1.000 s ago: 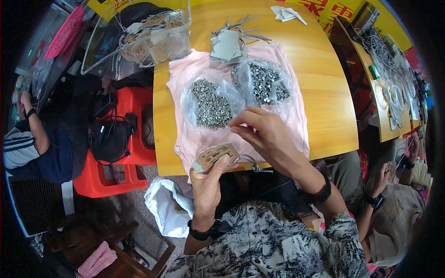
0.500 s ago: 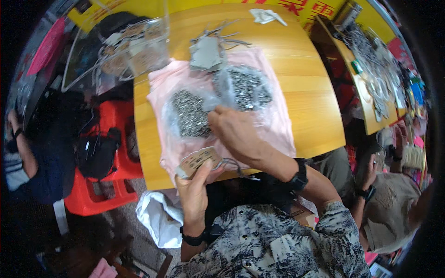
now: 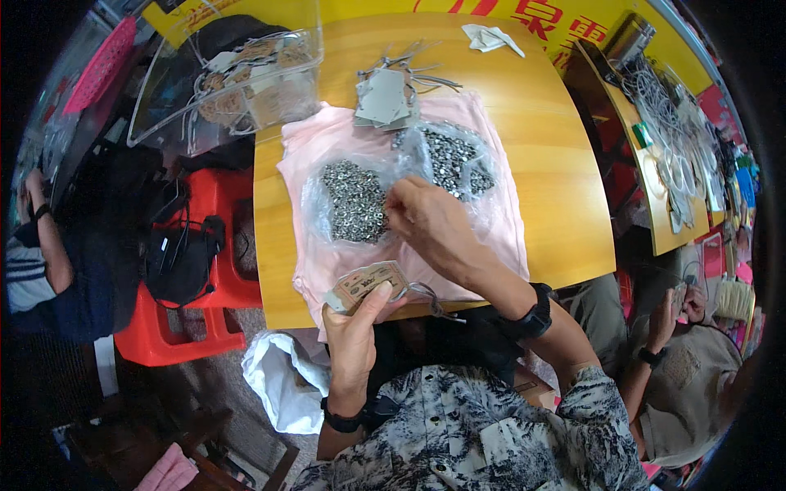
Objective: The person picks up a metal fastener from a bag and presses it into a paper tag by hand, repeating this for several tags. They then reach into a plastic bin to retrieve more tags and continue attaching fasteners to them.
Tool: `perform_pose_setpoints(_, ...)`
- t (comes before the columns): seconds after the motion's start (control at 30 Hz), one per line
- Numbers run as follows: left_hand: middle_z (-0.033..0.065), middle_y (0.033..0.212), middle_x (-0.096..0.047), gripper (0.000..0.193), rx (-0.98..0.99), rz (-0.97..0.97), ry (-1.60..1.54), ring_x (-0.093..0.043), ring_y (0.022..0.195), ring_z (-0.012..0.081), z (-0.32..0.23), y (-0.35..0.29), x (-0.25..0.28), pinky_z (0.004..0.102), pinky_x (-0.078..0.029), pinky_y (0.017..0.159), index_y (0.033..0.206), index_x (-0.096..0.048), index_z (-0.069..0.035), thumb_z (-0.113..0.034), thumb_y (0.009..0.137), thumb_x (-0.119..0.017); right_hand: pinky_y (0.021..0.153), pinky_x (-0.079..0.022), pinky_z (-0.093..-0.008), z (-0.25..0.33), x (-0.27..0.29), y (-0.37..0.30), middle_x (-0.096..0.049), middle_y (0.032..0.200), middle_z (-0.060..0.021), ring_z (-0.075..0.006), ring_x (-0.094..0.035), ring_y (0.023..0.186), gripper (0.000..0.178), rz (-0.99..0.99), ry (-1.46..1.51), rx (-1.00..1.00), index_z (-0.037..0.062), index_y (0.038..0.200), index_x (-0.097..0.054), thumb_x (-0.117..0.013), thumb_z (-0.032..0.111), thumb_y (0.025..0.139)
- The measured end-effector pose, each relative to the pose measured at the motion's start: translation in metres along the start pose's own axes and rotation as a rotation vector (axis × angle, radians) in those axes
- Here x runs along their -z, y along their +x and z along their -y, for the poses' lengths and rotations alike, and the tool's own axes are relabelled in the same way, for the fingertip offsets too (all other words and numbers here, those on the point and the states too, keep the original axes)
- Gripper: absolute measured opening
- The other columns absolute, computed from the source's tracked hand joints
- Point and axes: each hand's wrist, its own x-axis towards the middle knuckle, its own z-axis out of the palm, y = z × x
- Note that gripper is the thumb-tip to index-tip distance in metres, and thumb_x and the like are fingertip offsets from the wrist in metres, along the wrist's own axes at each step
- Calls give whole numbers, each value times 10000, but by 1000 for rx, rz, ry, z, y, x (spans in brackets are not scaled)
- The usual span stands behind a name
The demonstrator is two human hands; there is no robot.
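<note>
My left hand (image 3: 354, 335) grips a brown printed card tag (image 3: 368, 283) with its thumb on top, at the front edge of the table. A grey cord (image 3: 434, 303) trails from the tag's right side. Thumb and fingers of my right hand (image 3: 430, 222) are pinched together beside a clear plastic bag of small silvery metal rings (image 3: 354, 200); anything between the fingertips is hidden. A second clear bag with shiny metal pieces (image 3: 450, 159) lies just beyond that hand. Both bags rest on a pink cloth (image 3: 499, 221).
A stack of pale tags with cords (image 3: 385, 98) lies at the cloth's far edge. Far left stands a clear bin of corded tags (image 3: 278, 98). Red stools (image 3: 214, 278) and a white bag (image 3: 282, 393) are at left. Another person (image 3: 688, 368) works at right, near a cord-covered table (image 3: 647, 172).
The whole scene has shifted slightly to the right in view. My right hand remains beside the nearer bag, and my left still holds the tag. The person at right has brought both hands together.
</note>
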Motion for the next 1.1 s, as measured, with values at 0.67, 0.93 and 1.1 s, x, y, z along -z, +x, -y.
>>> perform_pose_setpoints(0.67,132,1057,-656,254,-49,8,-114,-669,937,201,-6,5,3,330,-606,783,1152,-566,49,-17,912,-612,762,-474,-221,30,39,-14,-628,889,-10,-74,-570,834,178,476,853,-467,-21,973,-644,-625,148,920)
perform_pose_setpoints(0.93,130,1035,-659,235,-47,0,-120,-674,912,195,-5,5,0,310,-615,745,1130,-574,45,-17,908,-619,752,-480,-220,27,38,-22,-645,908,-11,-72,-580,842,191,450,927,-480,-22,997,-652,-627,156,930)
perform_pose_setpoints(1.1,129,1033,-658,227,-61,-24,-100,-675,907,191,-6,4,-2,298,-616,728,1121,-578,45,-15,906,-619,735,-481,-215,24,34,-27,-648,910,-10,-65,-578,833,191,424,892,-428,-22,993,-654,-629,158,932)
